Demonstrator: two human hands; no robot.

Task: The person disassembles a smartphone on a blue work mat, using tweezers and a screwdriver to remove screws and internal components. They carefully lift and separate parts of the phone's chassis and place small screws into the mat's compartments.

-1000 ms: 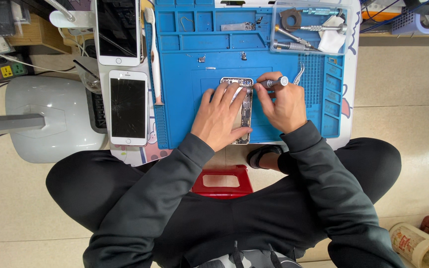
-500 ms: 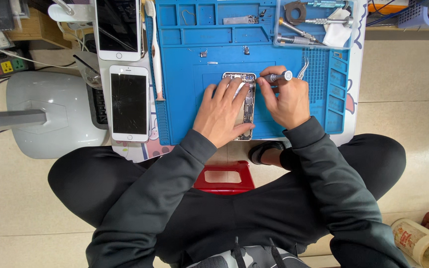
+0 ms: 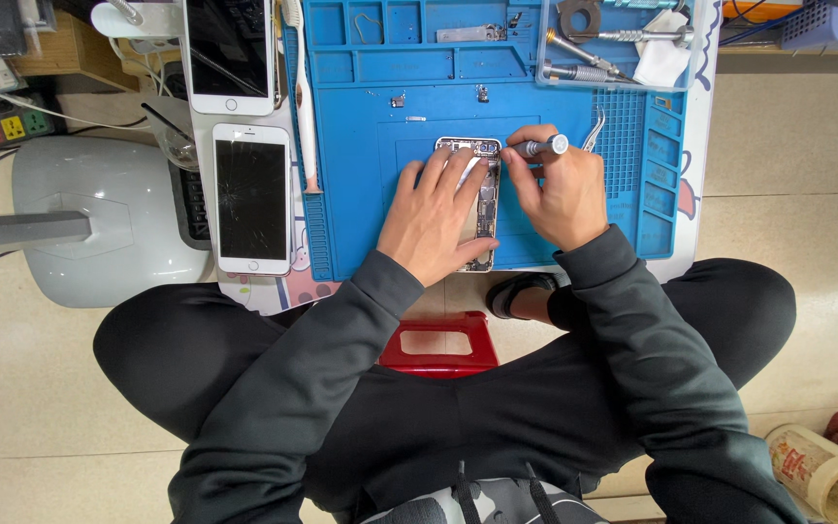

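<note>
An opened phone (image 3: pixel 482 189) with its insides exposed lies on a blue work mat (image 3: pixel 370 165). My left hand (image 3: pixel 431 215) rests flat on the phone's left side and holds it down. My right hand (image 3: pixel 553 189) grips a small silver screwdriver (image 3: pixel 538 147), whose tip points at the phone's upper right corner. Metal tweezers (image 3: pixel 595 129) lie on the mat just right of that hand.
Two white phones (image 3: pixel 252 197) (image 3: pixel 230 53) with dark screens lie left of the mat. A clear tray (image 3: pixel 613 44) at the back right holds tools and a cloth. A grey lamp base (image 3: pixel 99 218) stands at left, a red stool (image 3: pixel 436 343) sits between my legs, and a power strip (image 3: pixel 2 121) lies at far left.
My hands stay on the phone and the screwdriver; the right hand has shifted the screwdriver slightly. The view has moved a little.
</note>
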